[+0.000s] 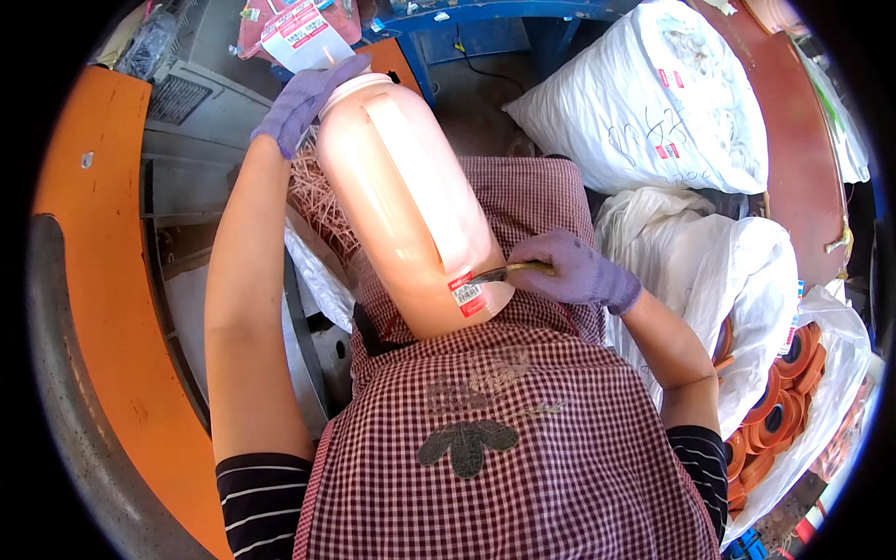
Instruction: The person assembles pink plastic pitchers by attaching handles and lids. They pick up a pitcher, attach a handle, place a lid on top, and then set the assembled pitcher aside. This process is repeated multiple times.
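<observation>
A large pale pink plastic jar [387,247] lies tilted across my lap, its mouth toward the upper left and its base toward me. My left hand [306,101], in a purple glove, grips it at the neck. A long pale strip runs down the jar's side. Low on that side sits a red and white sticker [467,294]. My right hand [569,268], also gloved, is closed on a small knife [530,268] with a yellowish handle. The dark blade reaches to the sticker's upper edge; whether it touches I cannot tell. A checked apron [485,392] covers my lap.
Pink plastic strips [322,201] are heaped left of the jar. A sheet of stickers [303,42] lies beyond its mouth. Stuffed white sacks [653,103] stand at right, above a clear bag of orange-brown round parts [779,411]. An orange board [93,233] borders the left.
</observation>
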The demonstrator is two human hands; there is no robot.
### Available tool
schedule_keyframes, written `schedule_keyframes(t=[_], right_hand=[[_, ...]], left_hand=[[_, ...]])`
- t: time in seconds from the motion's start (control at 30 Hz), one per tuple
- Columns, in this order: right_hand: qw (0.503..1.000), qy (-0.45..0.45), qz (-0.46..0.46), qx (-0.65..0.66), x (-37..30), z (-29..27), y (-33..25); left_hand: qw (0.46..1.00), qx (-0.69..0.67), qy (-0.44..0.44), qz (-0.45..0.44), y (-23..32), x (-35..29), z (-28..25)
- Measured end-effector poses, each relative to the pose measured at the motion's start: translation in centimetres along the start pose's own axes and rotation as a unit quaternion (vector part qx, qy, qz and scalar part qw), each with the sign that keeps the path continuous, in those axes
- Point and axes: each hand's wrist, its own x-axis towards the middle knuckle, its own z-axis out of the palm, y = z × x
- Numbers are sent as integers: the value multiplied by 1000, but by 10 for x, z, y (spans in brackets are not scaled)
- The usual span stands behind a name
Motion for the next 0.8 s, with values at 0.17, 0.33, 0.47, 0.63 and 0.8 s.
schedule_keyframes(t=[0.17,0.33,0.47,0.63,0.8], right_hand=[[990,132,-33,45,-7,11,-17],[976,216,13,-23,14,34,-46],[973,216,40,-72,25,42,-45],[972,192,74,-114,31,41,-52],[977,162,98,-98,34,45,-55]], left_hand=[[999,25,22,-17,13,-20,-1],[996,71,35,-38,12,-18,-11],[997,62,40,2,-1,-13,-14],[999,18,42,-23,0,-16,-14],[998,38,47,-32,3,-20,-16]])
